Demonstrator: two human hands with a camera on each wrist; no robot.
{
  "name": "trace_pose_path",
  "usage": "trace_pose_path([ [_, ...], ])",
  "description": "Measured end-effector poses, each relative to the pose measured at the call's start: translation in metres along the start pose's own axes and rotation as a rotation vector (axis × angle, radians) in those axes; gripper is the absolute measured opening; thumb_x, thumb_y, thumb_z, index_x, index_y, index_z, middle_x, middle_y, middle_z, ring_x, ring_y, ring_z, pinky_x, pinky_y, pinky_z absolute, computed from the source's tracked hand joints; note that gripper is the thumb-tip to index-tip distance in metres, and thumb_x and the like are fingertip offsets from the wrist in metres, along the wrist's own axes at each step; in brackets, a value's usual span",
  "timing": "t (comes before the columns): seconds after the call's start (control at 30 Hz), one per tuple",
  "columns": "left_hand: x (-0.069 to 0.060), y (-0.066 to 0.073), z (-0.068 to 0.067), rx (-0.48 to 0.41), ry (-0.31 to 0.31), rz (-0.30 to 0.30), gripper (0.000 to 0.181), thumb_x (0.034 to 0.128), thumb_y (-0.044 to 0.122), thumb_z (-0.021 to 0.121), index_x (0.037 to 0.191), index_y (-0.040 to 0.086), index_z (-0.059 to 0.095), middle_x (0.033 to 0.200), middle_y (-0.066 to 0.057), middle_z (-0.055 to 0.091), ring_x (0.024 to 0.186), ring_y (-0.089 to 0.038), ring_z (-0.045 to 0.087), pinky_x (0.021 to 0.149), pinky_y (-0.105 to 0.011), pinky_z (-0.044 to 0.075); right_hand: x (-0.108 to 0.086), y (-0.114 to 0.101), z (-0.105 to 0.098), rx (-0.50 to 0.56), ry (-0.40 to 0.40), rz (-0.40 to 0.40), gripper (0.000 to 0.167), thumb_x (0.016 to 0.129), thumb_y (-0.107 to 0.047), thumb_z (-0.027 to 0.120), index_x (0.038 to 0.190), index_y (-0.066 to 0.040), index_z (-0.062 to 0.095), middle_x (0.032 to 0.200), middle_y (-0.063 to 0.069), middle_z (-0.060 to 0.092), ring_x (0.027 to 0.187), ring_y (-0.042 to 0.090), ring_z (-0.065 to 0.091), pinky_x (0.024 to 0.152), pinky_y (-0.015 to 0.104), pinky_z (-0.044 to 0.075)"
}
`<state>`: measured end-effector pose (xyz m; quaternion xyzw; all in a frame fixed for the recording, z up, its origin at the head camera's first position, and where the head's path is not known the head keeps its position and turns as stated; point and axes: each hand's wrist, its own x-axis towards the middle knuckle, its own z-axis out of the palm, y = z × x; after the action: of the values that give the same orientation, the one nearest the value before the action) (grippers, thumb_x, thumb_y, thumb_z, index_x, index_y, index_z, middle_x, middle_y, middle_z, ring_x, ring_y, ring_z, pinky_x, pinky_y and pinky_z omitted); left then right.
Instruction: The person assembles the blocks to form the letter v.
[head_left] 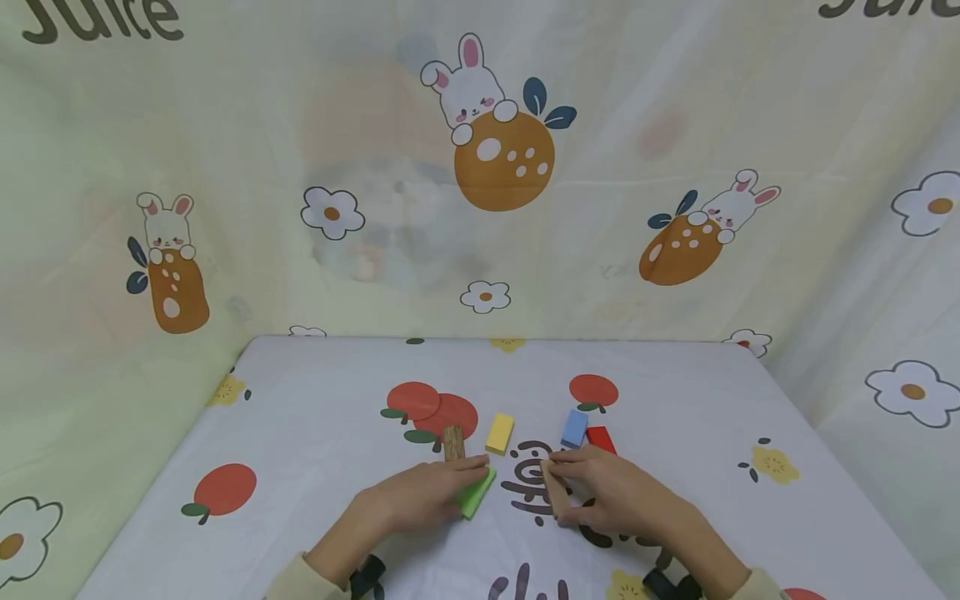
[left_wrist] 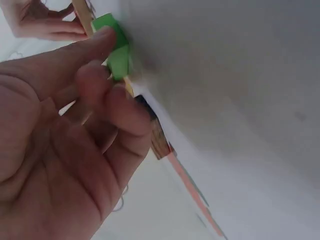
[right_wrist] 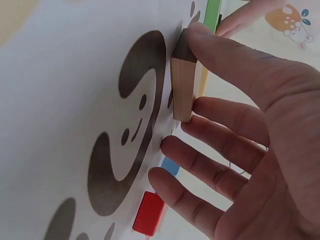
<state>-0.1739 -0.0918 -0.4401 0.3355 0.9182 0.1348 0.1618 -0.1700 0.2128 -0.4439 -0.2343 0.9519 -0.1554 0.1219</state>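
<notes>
My left hand grips a green block low over the cloth; in the left wrist view the thumb lies on the green block, and the fingertips partly cover it. To its right, my right hand holds a pale wooden block by its ends. In the right wrist view, the thumb is at one end of the wooden block and fingertips touch the other; the remaining fingers are spread. Just beyond the left hand is a brown wood-grain block, its near end hidden.
A yellow block lies beyond the gap between the hands. A blue block and a red block lie beyond the right hand, close together. The printed cloth covers the table, and a printed curtain hangs behind.
</notes>
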Motion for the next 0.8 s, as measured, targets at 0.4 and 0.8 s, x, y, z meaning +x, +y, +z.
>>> trace_pose_path([
  [0.4, 0.008, 0.016, 0.014, 0.173, 0.170, -0.079, 0.055, 0.0865, 0.041, 0.087, 0.134, 0.017, 0.073, 0.146, -0.005, 0.068, 0.124, -0.027, 0.072, 0.096, -0.043, 0.063, 0.000, -0.008, 0.005, 0.006, 0.051, 0.065, 0.073, 0.076, -0.050, 0.094, 0.137, -0.015, 0.073, 0.143, 0.005, 0.069, 0.137, 0.030, 0.061, 0.107, 0.053, 0.057],
  [0.8, 0.011, 0.026, 0.020, 0.206, 0.242, -0.145, 0.039, 0.0812, 0.047, 0.090, 0.106, 0.019, 0.079, 0.122, -0.001, 0.075, 0.074, -0.014, 0.064, 0.067, -0.030, 0.055, 0.001, -0.018, 0.011, -0.022, 0.133, 0.143, 0.069, 0.072, -0.050, 0.096, 0.126, -0.011, 0.077, 0.131, 0.008, 0.074, 0.128, 0.028, 0.067, 0.102, 0.049, 0.061],
])
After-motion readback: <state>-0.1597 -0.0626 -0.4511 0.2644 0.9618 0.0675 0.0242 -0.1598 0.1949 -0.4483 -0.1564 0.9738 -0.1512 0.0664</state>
